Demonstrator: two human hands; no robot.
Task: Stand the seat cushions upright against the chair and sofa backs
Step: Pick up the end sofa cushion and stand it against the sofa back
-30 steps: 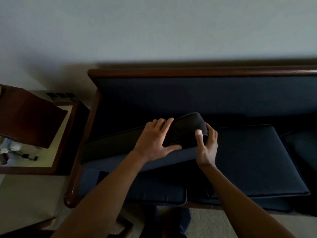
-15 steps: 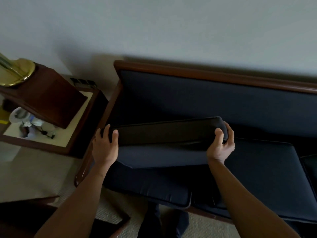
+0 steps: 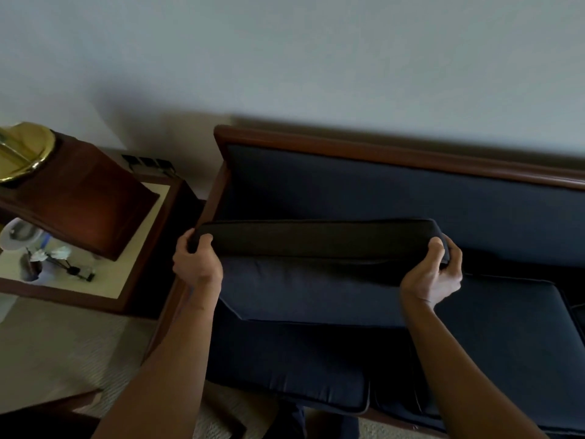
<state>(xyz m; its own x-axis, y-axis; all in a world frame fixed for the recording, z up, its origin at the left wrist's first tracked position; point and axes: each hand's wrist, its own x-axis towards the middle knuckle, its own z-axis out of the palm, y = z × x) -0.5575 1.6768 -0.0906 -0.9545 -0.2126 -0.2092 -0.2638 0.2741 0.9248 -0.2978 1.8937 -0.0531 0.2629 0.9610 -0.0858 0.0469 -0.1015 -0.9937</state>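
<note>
Furniture at the far left is a wooden side table [image 3: 133, 289] with a lamp shade [image 3: 82, 204] over it, and it has no part in the task. Next comes the left hand [image 3: 198, 264], closed around the left end of the lifted seat cushion [image 3: 316, 264], thumb in front and the fingers behind. This cushion is raised on its long edge at the left end of the sofa, tilted with its top leaning toward the sofa back [image 3: 380, 191] but, as far as I can see, not yet resting flat against it. The right hand [image 3: 433, 274] clamps the right end in the same way. Further right, the middle cushion [image 3: 506, 327] lies flat on the seat. So I judge the first sofa cushion nearly done, and the others are left to do.
</note>
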